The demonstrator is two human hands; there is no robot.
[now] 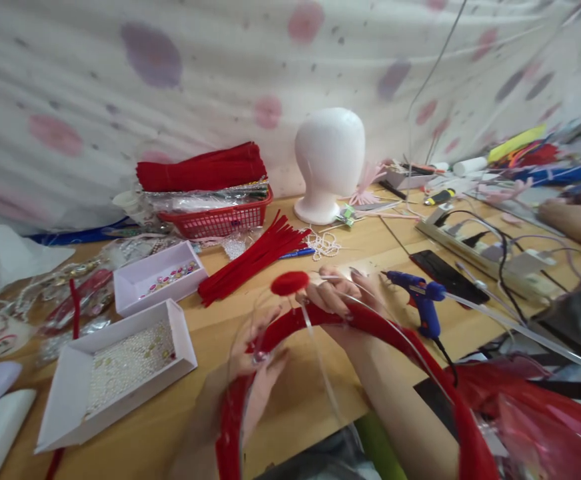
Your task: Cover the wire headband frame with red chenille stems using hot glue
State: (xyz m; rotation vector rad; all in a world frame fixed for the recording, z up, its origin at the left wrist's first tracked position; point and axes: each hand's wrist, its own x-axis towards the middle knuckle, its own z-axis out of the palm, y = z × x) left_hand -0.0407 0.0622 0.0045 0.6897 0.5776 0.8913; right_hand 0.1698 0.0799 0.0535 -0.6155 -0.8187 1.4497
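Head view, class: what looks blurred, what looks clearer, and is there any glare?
Head view: the left hand is soft, its forearm smeared; the white foam head has a clearer outline; the red plastic bag shows pale sheen.

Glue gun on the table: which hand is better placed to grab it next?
Probably the right hand: it is nearer the glue gun, which lies to its right. The left hand is farther off, holding the red band.

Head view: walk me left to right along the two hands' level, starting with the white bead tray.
White bead tray → left hand → red oval piece → right hand → blue glue gun → another person's hand.
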